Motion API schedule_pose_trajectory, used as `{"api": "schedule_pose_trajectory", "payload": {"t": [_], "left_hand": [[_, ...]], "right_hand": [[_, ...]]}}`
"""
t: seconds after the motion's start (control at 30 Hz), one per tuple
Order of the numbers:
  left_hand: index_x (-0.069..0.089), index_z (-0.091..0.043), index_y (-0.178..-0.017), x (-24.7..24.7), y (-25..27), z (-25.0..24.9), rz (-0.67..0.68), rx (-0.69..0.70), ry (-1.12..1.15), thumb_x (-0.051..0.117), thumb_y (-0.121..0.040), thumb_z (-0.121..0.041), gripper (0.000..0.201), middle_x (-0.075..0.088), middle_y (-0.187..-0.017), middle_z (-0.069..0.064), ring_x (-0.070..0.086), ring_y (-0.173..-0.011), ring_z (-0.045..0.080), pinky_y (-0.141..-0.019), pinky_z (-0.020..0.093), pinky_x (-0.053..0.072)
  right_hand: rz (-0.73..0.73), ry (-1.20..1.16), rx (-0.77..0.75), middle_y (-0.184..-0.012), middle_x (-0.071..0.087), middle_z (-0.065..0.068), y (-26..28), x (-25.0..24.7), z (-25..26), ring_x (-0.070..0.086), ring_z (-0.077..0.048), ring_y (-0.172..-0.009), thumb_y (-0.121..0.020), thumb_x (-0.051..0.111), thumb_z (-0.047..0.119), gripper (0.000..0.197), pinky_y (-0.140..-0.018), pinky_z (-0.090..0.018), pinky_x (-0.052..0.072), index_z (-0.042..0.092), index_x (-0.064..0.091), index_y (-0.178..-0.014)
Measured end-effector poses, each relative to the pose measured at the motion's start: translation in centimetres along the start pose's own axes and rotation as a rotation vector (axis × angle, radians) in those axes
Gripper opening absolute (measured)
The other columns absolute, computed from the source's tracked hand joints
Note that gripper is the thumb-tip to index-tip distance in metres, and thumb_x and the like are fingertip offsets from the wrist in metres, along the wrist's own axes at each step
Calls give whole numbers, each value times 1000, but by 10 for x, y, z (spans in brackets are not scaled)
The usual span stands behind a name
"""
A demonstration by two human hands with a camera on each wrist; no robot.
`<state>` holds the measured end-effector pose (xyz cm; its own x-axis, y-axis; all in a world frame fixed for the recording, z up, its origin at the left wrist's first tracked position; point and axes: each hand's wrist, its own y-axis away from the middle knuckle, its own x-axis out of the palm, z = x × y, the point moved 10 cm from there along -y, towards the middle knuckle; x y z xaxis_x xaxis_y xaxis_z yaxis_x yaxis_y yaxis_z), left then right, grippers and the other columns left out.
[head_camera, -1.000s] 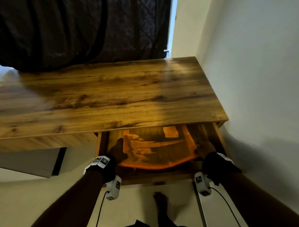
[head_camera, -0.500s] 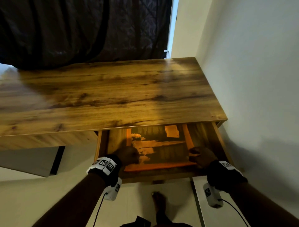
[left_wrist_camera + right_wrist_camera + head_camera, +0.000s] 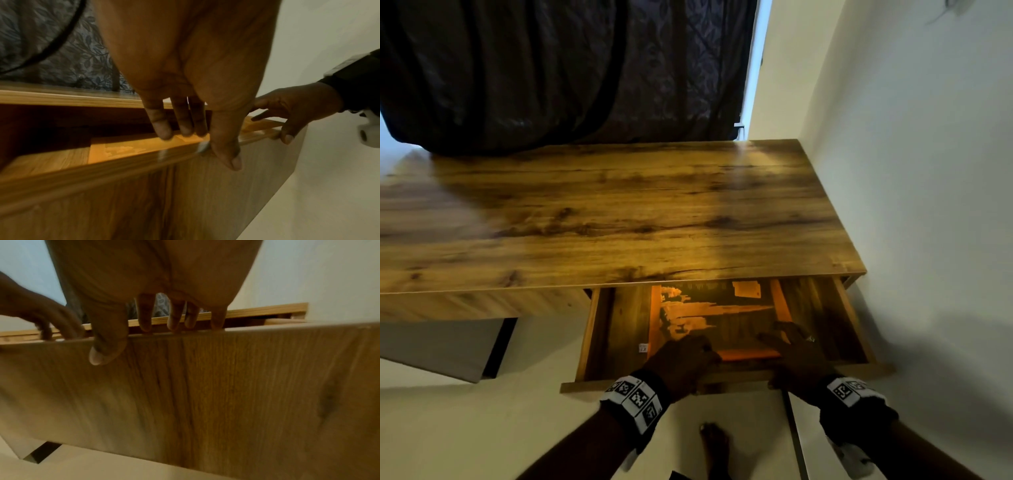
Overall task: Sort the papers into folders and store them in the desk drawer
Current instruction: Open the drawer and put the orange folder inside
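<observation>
An orange translucent folder (image 3: pixel 722 318) (image 3: pixel 123 147) with papers inside lies flat in the open desk drawer. My left hand (image 3: pixel 681 356) (image 3: pixel 205 142) straddles the drawer front (image 3: pixel 739 377) (image 3: pixel 123 194) left of centre. Its fingers reach over the rim onto the folder's near edge and its thumb is on the outer face. My right hand (image 3: pixel 796 356) (image 3: pixel 139 339) grips the same panel (image 3: pixel 226 386) further right, fingers inside and thumb outside. Each wrist view also catches the other hand at the rim.
The wooden desk top (image 3: pixel 619 212) lies bare above the drawer, with a dark curtain (image 3: pixel 551 68) behind it and a white wall (image 3: pixel 928 171) close on the right. A small sticker (image 3: pixel 643 347) sits on the drawer floor. A bare foot (image 3: pixel 714 445) stands below.
The folder, held bent above the drawer a second ago, now lies flat inside. Both hands have let go of it and drawn back to the drawer front.
</observation>
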<state>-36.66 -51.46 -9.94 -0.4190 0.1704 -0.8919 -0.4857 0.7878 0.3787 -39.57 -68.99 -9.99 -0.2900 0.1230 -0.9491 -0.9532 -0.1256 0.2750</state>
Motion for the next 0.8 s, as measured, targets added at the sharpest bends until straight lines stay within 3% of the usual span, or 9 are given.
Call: {"api": "schedule_pose_trajectory", "payload": {"t": [0.07,0.13,0.2,0.27,0.33,0.5,0.63,0.7,0.8], "left_hand": [[32,-31,-147,-13,-6,8,-94,-33,-55,77,-78,-21,83,29,-155,2,28,-143,29,-109,51,34],[29,-31,-149,-23,-12,19,-173,-58,-147,89,-60,-29,107,32,-157,4,31,-144,34,-107,58,36],[20,-30,-153,-31,-19,33,-241,-123,-193,93,-48,-41,128,27,-160,7,28,-145,37,-106,60,36],[4,-33,-155,-39,-30,51,-310,-184,-176,91,-49,-46,139,9,-164,7,13,-149,36,-112,60,26],[-6,-33,-155,-53,-38,65,-355,-255,-186,90,-50,-49,143,-1,-165,6,2,-150,35,-115,59,19],[2,-31,-156,-78,-67,96,-372,-360,-165,87,-61,-42,128,-1,-165,5,3,-151,34,-112,58,25],[0,-30,-155,-77,-80,115,-339,-389,-160,78,-75,-39,113,-5,-165,4,0,-151,32,-113,55,26],[2,-29,-155,-74,-82,118,-315,-399,-155,74,-77,-44,108,-2,-165,4,3,-151,32,-114,56,26],[13,-27,-155,-72,-86,125,-309,-395,-147,69,-79,-56,99,15,-163,5,19,-149,32,-112,56,30]], "right_hand": [[-57,8,10,-153,29,-3,-8,-13,3,29,-37,-141,-56,84,50,105,-109,-52,32,40,30,-146],[-65,15,32,-152,33,-9,-20,-11,-4,30,-38,-139,-48,85,54,124,-106,-57,31,39,16,-150],[-34,26,68,-156,19,-9,-36,-12,-13,20,-36,-142,-47,85,55,133,-109,-60,24,36,5,-152],[-98,30,88,-161,-6,-3,-52,-22,-19,-3,-32,-148,-65,77,53,114,-117,-58,4,39,3,-152],[-101,32,85,-161,-14,-3,-67,-27,-23,-13,-30,-148,-74,70,50,104,-117,-57,-3,40,1,-152],[-96,57,51,-162,-6,-7,-114,-36,-34,-4,-33,-149,-86,58,47,91,-117,-57,6,34,-3,-153],[-120,94,53,-153,27,-10,-132,-44,-32,31,-36,-139,-77,69,42,91,-106,-57,29,28,20,-152],[-162,84,60,-146,36,-9,-132,-48,-29,40,-35,-132,-70,71,47,92,-100,-56,36,26,29,-149],[-199,45,83,-144,38,-5,-139,-53,-33,40,-33,-130,-69,57,64,88,-101,-55,34,29,34,-147]]}}
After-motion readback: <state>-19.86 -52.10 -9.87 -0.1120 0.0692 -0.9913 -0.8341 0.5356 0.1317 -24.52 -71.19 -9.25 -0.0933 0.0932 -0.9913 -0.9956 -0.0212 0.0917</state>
